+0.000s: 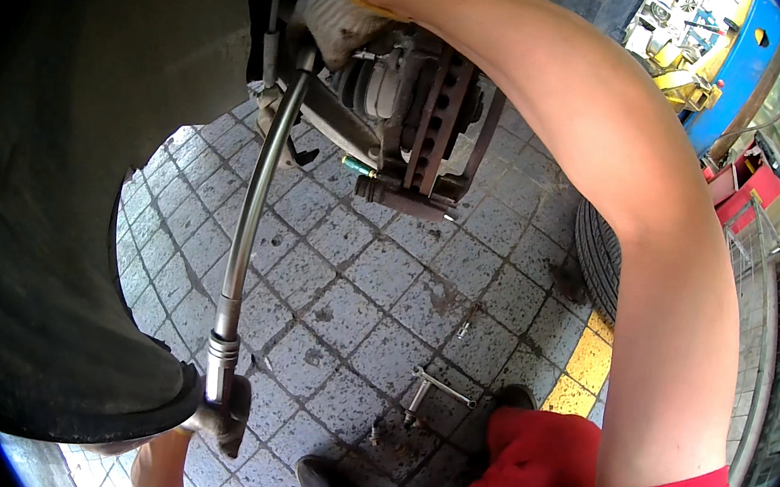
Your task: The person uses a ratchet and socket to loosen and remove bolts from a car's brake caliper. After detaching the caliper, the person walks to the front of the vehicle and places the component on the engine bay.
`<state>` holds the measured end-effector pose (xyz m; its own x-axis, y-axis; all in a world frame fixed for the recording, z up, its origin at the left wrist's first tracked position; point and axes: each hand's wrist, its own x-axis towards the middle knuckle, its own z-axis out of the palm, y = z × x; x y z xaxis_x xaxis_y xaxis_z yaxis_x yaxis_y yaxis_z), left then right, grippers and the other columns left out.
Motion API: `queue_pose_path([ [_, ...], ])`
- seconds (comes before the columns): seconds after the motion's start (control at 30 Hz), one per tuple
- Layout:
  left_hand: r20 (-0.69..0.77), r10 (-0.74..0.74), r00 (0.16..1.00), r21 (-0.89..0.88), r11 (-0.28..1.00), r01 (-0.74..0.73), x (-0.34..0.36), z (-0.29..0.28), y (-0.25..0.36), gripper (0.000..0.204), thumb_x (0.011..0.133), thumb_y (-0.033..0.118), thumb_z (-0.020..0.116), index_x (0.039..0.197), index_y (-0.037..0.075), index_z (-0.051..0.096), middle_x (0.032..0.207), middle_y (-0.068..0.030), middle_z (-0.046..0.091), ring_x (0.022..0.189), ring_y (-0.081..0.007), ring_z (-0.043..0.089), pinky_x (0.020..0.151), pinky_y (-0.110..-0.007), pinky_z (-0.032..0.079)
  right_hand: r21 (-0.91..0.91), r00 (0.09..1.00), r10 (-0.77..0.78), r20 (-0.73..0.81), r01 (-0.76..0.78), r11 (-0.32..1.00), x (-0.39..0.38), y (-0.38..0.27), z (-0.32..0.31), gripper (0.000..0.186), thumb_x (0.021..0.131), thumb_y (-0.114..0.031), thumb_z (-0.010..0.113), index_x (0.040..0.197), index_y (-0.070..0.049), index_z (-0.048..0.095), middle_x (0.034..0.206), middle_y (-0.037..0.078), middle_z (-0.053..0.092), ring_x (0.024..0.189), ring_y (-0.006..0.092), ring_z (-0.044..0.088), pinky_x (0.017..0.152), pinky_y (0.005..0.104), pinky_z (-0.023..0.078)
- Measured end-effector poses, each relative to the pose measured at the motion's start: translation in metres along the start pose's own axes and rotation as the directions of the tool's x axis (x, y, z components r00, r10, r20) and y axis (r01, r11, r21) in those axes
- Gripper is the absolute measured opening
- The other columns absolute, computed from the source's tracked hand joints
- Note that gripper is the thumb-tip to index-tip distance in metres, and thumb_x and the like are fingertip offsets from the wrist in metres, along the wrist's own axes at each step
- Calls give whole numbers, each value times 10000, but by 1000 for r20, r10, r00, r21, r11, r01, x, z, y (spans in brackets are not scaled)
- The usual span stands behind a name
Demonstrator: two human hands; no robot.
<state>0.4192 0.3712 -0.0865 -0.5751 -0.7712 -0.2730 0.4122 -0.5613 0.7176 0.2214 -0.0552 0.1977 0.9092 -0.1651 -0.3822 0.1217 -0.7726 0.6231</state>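
Note:
A long chrome torque wrench (265,181) runs upright across the picture. My left hand (223,422), in a dirty glove, is closed round its lower handle end, partly behind the black wheel arch edge. At the top, my right hand (336,21), in a white knit glove with a yellow cuff, is closed over the wrench's head beside the suspension. What the head sits on is hidden by that hand. To its right stand the rusty vented brake disc (433,119) and a grey suspension arm (341,127).
A dark wheel arch (135,118) fills the left side. On the grey tiled floor (368,270) lie crossed wrenches (436,390) and a small socket (464,330), near my shoes. A tyre (597,258) stands at right, beside a yellow line (585,362) and a wire cart (768,306).

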Motion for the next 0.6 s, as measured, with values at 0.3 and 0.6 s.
queue_pose_path([
  [0.3, -598, 387, 701, 666, 727, 167, 310, -112, 38, 298, 879, 195, 825, 1085, 61, 656, 863, -23, 654, 763, -145, 580, 703, -341, 512, 450, 957, 290, 29, -272, 851, -34, -31, -30, 381, 773, -279, 767, 1065, -34, 774, 929, 134, 753, 846, 272, 679, 759, 453, 534],
  [0.6, -530, 131, 838, 653, 693, 305, 168, -67, 22, 343, 829, 177, 848, 1069, 53, 638, 882, -72, 702, 773, -179, 682, 672, -369, 569, 245, 972, 228, 63, -236, 940, -7, -5, 3, 300, 770, -308, 762, 788, -9, 741, 738, 105, 659, 709, 236, 586, 689, 458, 515],
])
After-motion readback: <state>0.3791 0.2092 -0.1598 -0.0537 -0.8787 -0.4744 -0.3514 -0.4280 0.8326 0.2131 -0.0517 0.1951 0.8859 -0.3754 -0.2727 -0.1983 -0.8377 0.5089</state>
